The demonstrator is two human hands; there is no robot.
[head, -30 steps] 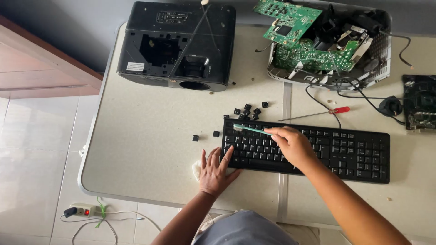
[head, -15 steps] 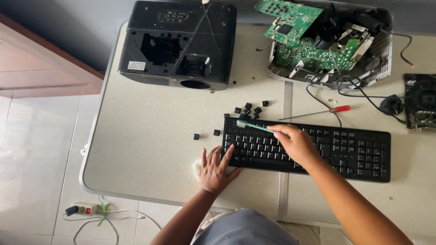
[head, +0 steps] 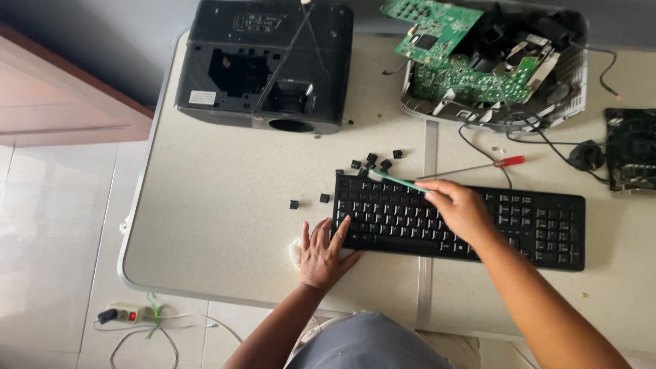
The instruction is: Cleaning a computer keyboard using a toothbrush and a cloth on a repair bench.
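Observation:
A black keyboard lies on the pale table. My right hand rests over its upper middle rows and grips a thin green brush, whose tip points at the keyboard's top left corner. My left hand lies flat with spread fingers on the keyboard's lower left corner, over a small white cloth. Several loose black keycaps sit just above the keyboard's left end, and two more keycaps lie to its left.
A black projector housing stands at the back. An opened device with green circuit boards and wires sits back right. A red-handled screwdriver lies above the keyboard. A black part is at far right. A power strip lies on the floor.
My right hand has shifted the brush slightly along the keyboard's top left rows. My left hand has stayed on the keyboard's corner.

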